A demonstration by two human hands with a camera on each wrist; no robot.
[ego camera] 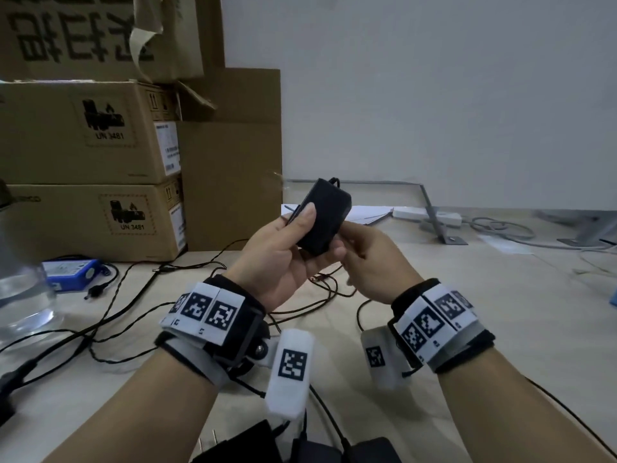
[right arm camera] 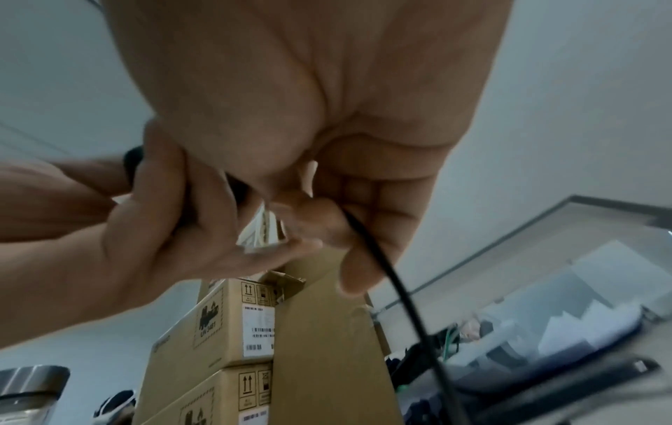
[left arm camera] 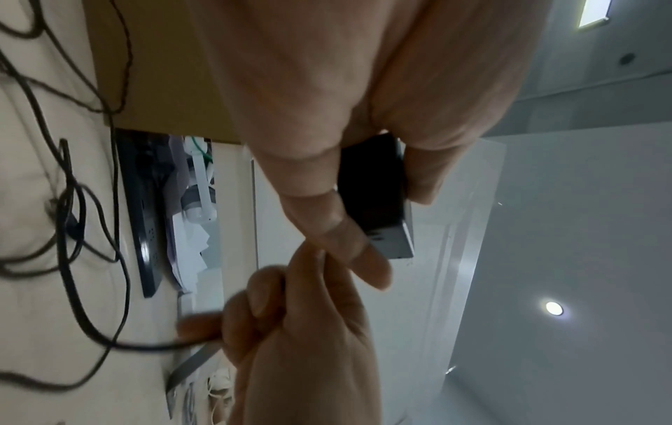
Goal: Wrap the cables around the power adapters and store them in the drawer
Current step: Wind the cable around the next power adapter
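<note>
Two hands at work above the desk [ego camera: 467,329], both busy with one black power adapter [ego camera: 325,218]. Left hand [ego camera: 283,259] wrapped round the adapter's lower half, thumb flat along its near face, fingers curled behind: a firm hold, narrow grip. Long axis of the adapter tilted, top end up and away toward the wall, bottom end down into the left palm. Right hand [ego camera: 370,262] just beside and below, touching the left fingers, its grip pinched narrow on the cable [right arm camera: 378,258]; thin black cord seen running out between thumb and curled fingers in the right wrist view, then dropping toward the desk. Cable exit point on the adapter hidden by the hands; no turns visible on the body yet, as far as can be told. Slack trailing below in loops [ego camera: 320,295] on the desk. Likely next: right hand nearer the free cord, so winding across the short axis, with the left holding steady. Drawer not in view.
</note>
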